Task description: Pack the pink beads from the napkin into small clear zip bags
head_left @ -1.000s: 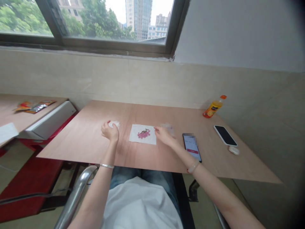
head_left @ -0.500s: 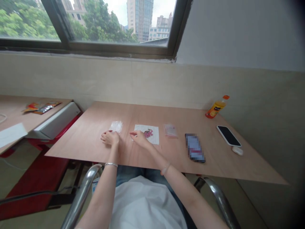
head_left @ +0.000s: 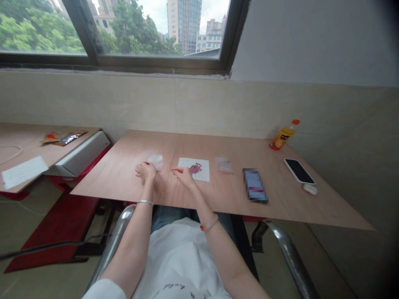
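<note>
My left hand (head_left: 145, 170) hovers at or just over the table beside a clear plastic bag (head_left: 156, 160), partly covering it. Its fingers are curled in, and whatever they hold is too small to make out. My right hand (head_left: 184, 176) is at the left edge of a white sheet (head_left: 204, 176), with thumb and forefinger pinched together. Anything between those fingertips is too small to name. Pink and dark beads (head_left: 195, 168) lie in a small heap on the sheet, just right of my right hand.
Clear plastic packets (head_left: 223, 164) lie right of the sheet, then a phone with a blurred screen (head_left: 255, 187). Farther right are a white-edged phone (head_left: 299, 171), a small white case (head_left: 309, 189) and an orange drink bottle (head_left: 283, 136). Metal chair arms (head_left: 282, 243) flank me.
The whole view has shifted a little. My right forearm has swung left and stands more upright. Both hands stay near the same spots, fingers still closed; the beads have not visibly moved.
</note>
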Tool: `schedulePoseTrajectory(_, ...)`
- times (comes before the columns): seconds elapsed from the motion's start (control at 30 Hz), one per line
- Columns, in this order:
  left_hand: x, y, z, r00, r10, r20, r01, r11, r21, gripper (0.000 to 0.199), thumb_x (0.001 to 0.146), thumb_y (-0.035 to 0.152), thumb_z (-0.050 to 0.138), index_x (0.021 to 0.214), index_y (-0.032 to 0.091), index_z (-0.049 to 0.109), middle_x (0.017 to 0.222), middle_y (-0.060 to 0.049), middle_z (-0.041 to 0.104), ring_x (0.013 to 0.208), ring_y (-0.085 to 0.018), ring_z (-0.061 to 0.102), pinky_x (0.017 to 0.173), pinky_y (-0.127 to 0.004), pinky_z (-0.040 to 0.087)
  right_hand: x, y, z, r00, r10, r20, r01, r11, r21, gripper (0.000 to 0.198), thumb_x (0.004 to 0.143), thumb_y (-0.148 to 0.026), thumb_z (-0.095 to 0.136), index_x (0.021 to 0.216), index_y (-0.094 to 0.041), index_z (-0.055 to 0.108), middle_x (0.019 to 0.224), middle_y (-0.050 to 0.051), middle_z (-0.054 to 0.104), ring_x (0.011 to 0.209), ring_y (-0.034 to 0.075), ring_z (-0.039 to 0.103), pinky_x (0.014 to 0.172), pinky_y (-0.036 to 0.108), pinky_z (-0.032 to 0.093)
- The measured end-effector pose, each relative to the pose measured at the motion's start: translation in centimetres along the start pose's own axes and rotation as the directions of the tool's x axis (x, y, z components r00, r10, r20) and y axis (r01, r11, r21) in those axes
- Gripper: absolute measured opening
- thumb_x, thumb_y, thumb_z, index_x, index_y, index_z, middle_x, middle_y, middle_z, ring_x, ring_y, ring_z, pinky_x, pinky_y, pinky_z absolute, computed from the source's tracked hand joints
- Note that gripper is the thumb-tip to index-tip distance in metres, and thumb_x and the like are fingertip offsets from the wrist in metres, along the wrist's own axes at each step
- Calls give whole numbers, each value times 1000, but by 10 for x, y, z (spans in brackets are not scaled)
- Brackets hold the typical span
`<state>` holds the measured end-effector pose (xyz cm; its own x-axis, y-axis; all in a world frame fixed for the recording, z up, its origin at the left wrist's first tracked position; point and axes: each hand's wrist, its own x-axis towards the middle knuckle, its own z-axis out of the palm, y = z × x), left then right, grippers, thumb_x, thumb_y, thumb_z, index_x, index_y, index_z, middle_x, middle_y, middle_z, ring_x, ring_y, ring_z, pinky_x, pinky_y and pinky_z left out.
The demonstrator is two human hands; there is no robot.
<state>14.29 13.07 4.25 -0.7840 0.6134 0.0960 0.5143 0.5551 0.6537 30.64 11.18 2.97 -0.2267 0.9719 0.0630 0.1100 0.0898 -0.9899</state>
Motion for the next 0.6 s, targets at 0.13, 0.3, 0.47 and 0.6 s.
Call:
schedulePoseTrajectory(0.13, -8, 11, -13, 999, -7, -49, 1, 992, -127, 23, 80, 20, 48, 91, 11, 65, 113, -23, 59, 117, -38, 48, 97, -55, 34, -8, 4, -11, 998, 48, -45, -44, 996, 79, 21, 80, -27, 57, 89, -15, 72, 95, 10, 73, 85, 20, 68, 75, 32, 54)
schedulePoseTrajectory(0.3, -50, 37, -15, 985, 167, 34, -145, 928, -344, 22, 80, 29, 51, 86, 14, 67, 106, -14, 64, 110, -32, 54, 91, -45, 42, -13, -6, -37, 991, 39, -129, -14, 981, 193, 41, 79, -38, 62, 115, -21, 64, 114, 11, 67, 85, 18, 67, 74, 33, 54)
schedulePoseTrajectory(0.47, -99, 63, -12, 845, 475, 247, -271, 778, -567, 14, 75, 27, 59, 71, 15, 67, 70, -4, 68, 69, -17, 63, 64, -26, 47, -25, -28, -65, 960, -222, -169, 217, 975, -45, 33, 82, -39, 62, 109, -23, 70, 117, 9, 66, 103, 23, 62, 90, 37, 49)
schedulePoseTrajectory(0.6, -118, 72, -25, 736, 662, 142, -484, 660, -574, 12, 82, 26, 57, 76, 17, 62, 77, -4, 66, 73, -17, 62, 68, -27, 45, -38, -35, -83, 964, -233, -126, 203, 956, -213, 36, 91, -46, 49, 109, -23, 71, 113, 9, 67, 113, 24, 57, 100, 42, 42)
